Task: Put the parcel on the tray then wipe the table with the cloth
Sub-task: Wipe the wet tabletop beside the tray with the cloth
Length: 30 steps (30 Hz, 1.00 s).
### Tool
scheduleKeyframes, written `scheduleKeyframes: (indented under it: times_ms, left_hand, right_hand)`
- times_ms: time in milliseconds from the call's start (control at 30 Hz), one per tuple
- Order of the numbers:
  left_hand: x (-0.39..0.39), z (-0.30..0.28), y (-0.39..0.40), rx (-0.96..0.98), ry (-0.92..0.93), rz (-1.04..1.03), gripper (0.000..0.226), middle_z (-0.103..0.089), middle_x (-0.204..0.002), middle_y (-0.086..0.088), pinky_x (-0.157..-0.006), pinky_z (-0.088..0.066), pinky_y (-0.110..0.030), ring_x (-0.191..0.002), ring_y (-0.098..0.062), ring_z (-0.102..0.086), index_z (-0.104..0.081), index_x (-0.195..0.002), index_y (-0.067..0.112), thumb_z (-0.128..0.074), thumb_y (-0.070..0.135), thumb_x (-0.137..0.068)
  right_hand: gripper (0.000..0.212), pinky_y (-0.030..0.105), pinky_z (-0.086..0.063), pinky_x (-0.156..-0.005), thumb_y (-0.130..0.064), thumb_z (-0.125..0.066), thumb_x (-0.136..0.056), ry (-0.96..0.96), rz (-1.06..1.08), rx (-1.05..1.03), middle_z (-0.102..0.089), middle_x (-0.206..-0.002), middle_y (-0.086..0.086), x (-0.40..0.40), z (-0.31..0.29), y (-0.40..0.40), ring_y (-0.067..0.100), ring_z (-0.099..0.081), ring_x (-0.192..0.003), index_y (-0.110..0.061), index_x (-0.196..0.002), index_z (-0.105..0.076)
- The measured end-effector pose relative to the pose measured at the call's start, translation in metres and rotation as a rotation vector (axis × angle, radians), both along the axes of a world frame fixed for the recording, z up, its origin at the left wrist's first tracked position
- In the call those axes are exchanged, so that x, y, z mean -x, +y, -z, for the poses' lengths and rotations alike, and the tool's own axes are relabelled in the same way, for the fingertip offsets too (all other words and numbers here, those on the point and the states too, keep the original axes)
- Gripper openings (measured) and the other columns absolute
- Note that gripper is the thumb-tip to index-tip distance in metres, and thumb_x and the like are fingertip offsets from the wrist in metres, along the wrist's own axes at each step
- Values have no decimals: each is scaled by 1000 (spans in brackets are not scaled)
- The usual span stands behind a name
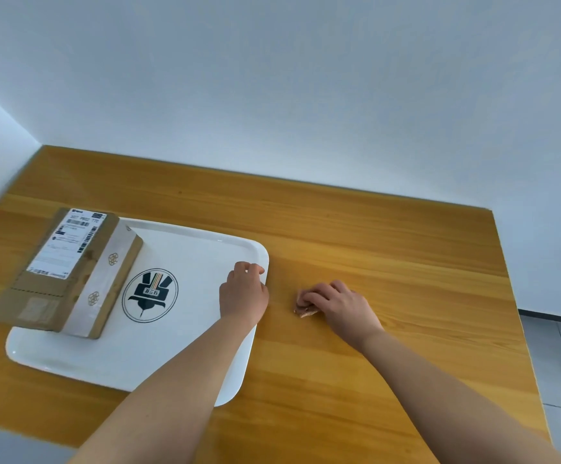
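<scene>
parcel (68, 272): already lying on the tray (185, 346), at its far-left end
cloth (304, 309): bunched on the table (389, 262) under the right hand (339, 306), fingers curled over it
left hand (244, 293): fingers curled on the tray's right rim
wipe room: bare wood lies right and beyond the cloth; tray blocks the left

I see a tabletop (373, 236) of smooth, grained wood with a soft sheen; the tray (185, 349) looks like glossy white plastic. The parcel (68, 269) is matt brown cardboard with a paper label and pale tape; the cloth (306, 310) looks soft.
</scene>
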<state>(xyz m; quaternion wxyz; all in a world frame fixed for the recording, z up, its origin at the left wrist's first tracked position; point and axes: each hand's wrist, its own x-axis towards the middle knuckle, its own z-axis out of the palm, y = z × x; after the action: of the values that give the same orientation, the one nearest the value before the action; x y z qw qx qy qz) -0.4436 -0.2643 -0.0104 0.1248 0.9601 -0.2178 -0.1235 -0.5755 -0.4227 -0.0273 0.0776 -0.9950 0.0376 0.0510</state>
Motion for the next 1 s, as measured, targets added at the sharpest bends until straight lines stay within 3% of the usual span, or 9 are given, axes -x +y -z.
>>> scheduleKeyframes:
  times_ms: [133,300,500,667,833,1000]
  left_hand:
    - [-3,2,4,-4,15,-7,35,-47,-135,-1,-84,-49,-29,-114,-18,-55,-53,-129,21,-43,17,-96]
    - [-6,4,11,7,36,-21,35,-46,-135,-1,-85,-49,-30,-114,-19,-54,-52,-129,22,-43,17,-96]
    - [-6,3,11,21,28,-16,35,-48,-134,-1,-84,-46,-30,-115,-20,-54,-52,-129,22,-44,18,-95]
    - [-2,1,6,12,22,0,34,-49,-133,-3,-85,-47,-30,-116,-20,-53,-53,-129,19,-45,20,-96]
    - [4,-1,1,-6,19,28,33,-50,-132,-4,-86,-49,-30,-114,-21,-54,-53,-128,19,-46,21,-96]
    - [11,-1,-1,-33,8,75,34,-50,-132,-5,-83,-50,-30,-112,-21,-55,-51,-129,19,-46,20,-95]
  right_hand:
    - [50,31,-51,-55,3,-58,-84,47,285,-24,-52,-122,4,-27,-5,4,28,-48,-105,-21,-127,-50]
    - [52,30,-47,-64,0,-49,-90,71,338,-58,-46,-130,4,-64,-4,22,26,-43,-113,-22,-136,-41]
    - [59,27,-45,-65,-2,-55,-88,102,203,-39,-40,-136,0,-73,-1,36,26,-39,-114,-26,-139,-37]
    - [53,32,-47,-72,-6,-51,-91,42,80,-53,-43,-134,0,-59,1,37,28,-42,-112,-29,-138,-42]
    - [65,26,-48,-53,-7,-78,-65,4,-106,-8,-58,-116,-5,-21,7,42,23,-54,-89,-31,-121,-56]
    - [66,29,-54,-62,-14,-79,-63,3,-268,25,-57,-120,-7,21,14,48,23,-56,-90,-31,-122,-53]
